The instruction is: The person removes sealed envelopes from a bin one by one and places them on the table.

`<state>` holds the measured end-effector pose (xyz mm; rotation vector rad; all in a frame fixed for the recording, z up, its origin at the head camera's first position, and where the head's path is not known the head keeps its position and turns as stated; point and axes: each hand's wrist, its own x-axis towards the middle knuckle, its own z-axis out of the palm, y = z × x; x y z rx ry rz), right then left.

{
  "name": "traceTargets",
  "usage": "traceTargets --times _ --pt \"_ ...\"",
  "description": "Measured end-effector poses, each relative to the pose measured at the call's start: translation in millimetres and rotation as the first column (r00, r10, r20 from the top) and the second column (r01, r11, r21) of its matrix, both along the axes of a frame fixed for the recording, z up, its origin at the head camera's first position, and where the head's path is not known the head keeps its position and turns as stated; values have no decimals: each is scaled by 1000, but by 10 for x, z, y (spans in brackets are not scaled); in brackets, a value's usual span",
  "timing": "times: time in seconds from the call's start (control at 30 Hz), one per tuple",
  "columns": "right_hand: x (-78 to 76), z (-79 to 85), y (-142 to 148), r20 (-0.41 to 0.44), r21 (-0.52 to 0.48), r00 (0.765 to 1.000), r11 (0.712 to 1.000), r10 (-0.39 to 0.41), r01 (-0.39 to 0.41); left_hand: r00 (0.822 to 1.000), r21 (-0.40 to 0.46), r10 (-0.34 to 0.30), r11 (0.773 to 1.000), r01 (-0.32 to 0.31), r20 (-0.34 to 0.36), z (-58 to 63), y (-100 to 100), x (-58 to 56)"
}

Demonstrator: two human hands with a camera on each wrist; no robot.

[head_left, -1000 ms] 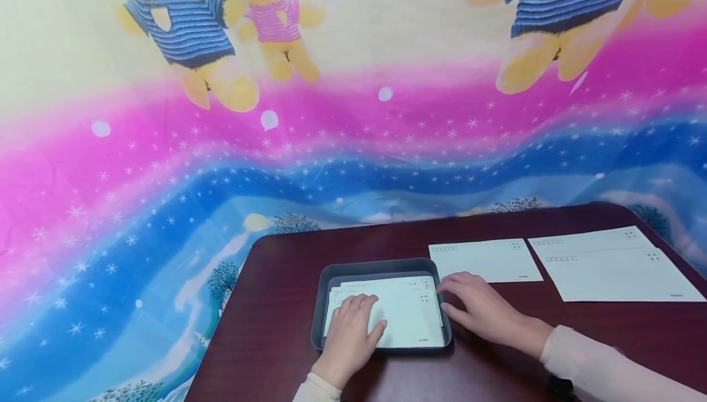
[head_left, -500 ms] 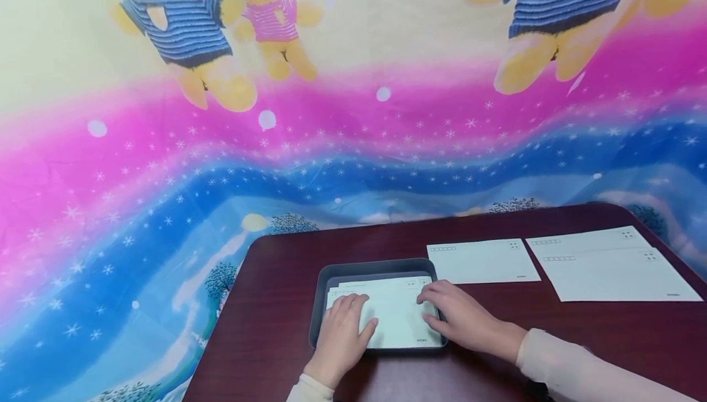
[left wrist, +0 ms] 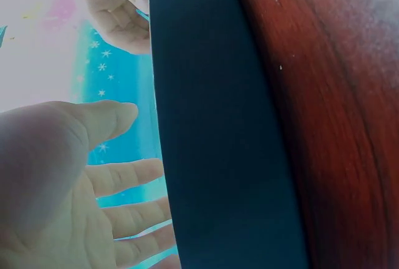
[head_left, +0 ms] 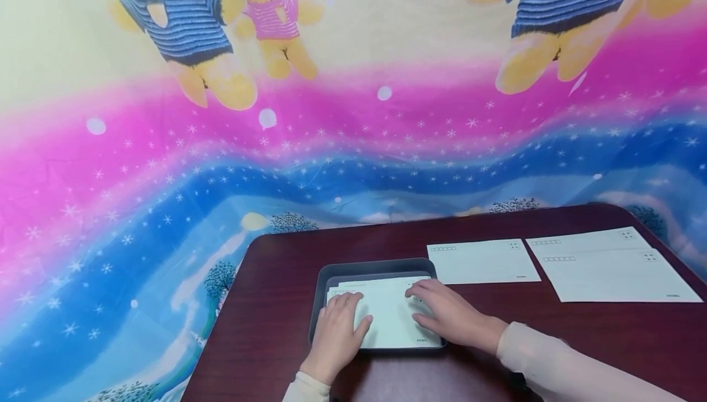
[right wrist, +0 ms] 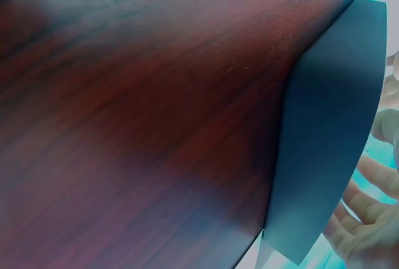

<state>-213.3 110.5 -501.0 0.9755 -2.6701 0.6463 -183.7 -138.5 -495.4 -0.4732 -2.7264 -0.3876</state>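
A dark grey tray sits on the table with several white envelopes stacked inside, their edges not quite lined up. Over the left part of the top envelope lies my left hand, fingers extended and thumb spread to the right. My right hand reaches across the tray's right side, its fingertips over the envelope's right part. Neither hand grips anything. The left wrist view has the tray's wall covering the left fingertips. In the right wrist view, the right fingers show behind the wall.
Right of the tray a single white envelope lies on the dark red-brown table. Beside it, two more overlapping envelopes lie near the right edge. A curtain printed with bears and snowflakes hangs behind the table.
From beside the tray's right wall, my right hand has moved left until it is over the envelopes. My left hand has shifted slightly left and stays over the stack.
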Motion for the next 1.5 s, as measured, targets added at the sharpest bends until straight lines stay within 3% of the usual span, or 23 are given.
traceTargets --times 0.4,0.57,0.8,1.17,1.5 --pt "-72 -81 -52 30 118 998 992 50 -53 1000 -12 17 1000 -17 19 -32 -33 -35" --pt "-83 -60 -107 75 149 996 988 40 -51 999 -18 23 1000 -22 32 -42 -46 -40" --pt "-104 -64 -159 73 179 997 984 4 -17 1000 -18 19 1000 -18 24 -34 -46 -35" --pt "-200 -91 -239 73 124 994 990 -80 71 999 -25 28 999 -27 33 -3 -48 -24" --pt "-314 -84 -260 94 -6 994 999 -51 52 999 -12 29 1000 -28 46 26 -34 -11"
